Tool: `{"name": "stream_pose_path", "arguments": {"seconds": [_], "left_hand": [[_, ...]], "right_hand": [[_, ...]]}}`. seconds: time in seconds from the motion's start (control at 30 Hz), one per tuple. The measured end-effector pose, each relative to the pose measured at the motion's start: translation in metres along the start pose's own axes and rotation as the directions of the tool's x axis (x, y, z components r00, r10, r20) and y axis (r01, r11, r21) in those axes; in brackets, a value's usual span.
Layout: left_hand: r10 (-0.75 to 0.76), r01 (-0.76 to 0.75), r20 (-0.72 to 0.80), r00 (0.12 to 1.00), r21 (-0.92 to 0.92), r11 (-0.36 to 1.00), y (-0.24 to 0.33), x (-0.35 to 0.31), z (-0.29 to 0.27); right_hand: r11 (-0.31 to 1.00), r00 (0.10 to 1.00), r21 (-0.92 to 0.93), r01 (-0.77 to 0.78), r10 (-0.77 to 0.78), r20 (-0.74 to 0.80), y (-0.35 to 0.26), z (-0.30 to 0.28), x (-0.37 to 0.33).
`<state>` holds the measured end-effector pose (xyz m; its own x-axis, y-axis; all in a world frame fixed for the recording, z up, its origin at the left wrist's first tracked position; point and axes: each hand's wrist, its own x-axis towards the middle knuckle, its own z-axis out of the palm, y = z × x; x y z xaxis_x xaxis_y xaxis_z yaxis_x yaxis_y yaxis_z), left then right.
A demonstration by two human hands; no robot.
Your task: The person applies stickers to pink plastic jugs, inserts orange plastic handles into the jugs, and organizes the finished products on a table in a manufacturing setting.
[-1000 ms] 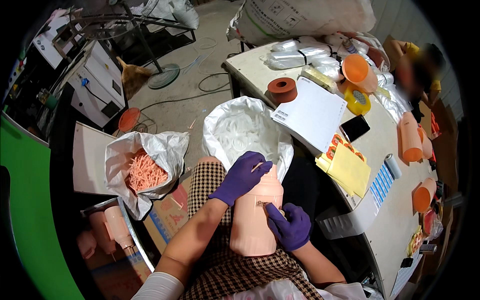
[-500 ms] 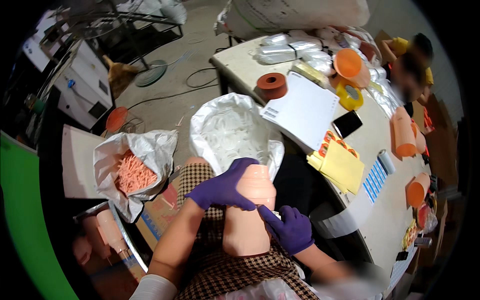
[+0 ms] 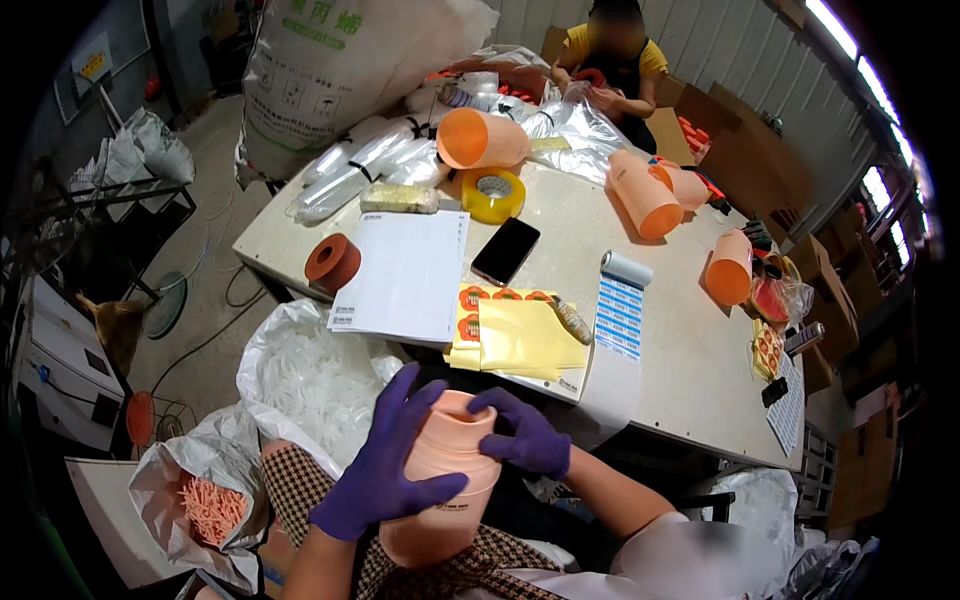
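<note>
Above the checked lap point(image 3: 495, 550), the left hand point(image 3: 383, 475) is holding the peach plastic bottle point(image 3: 448, 455) in a wide grip. The right hand point(image 3: 525, 430) is touching its neck; whether it is pinching, I cannot tell. A loosening left thumb could be letting the smooth-looking bottle slip.

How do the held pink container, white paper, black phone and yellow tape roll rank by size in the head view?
Largest to smallest:
1. Pink container, with nearness to the camera enlarging it.
2. White paper.
3. Black phone and yellow tape roll: too alike to rank.
</note>
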<state>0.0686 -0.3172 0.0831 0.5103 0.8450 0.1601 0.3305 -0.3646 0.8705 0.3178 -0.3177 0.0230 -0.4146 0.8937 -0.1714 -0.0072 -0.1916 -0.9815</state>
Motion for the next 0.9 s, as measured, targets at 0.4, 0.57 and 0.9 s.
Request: {"name": "stream_pose_path", "arguments": {"seconds": [0.4, 0.57, 0.9], "left_hand": [[-0.502, 0.197, -0.523, 0.689, -0.532, 0.824, -0.065, -0.101, 0.005], [-0.452, 0.245, -0.391, 0.801, -0.476, 0.845, -0.087, -0.131, 0.041], [-0.560, 0.424, -0.339, 0.756, -0.398, 0.814, -0.104, -0.146, 0.062]], "right_hand": [[0.884, 0.663, -0.090, 0.458, -0.407, -0.628, -0.008, -0.167, 0.042], [0.127, 0.817, -0.959, -0.252, -0.503, -0.281, 0.060, -0.110, 0.073], [0.686, 0.877, -0.688, 0.236, -0.455, -0.153, 0.033, -0.136, 0.016]]}}
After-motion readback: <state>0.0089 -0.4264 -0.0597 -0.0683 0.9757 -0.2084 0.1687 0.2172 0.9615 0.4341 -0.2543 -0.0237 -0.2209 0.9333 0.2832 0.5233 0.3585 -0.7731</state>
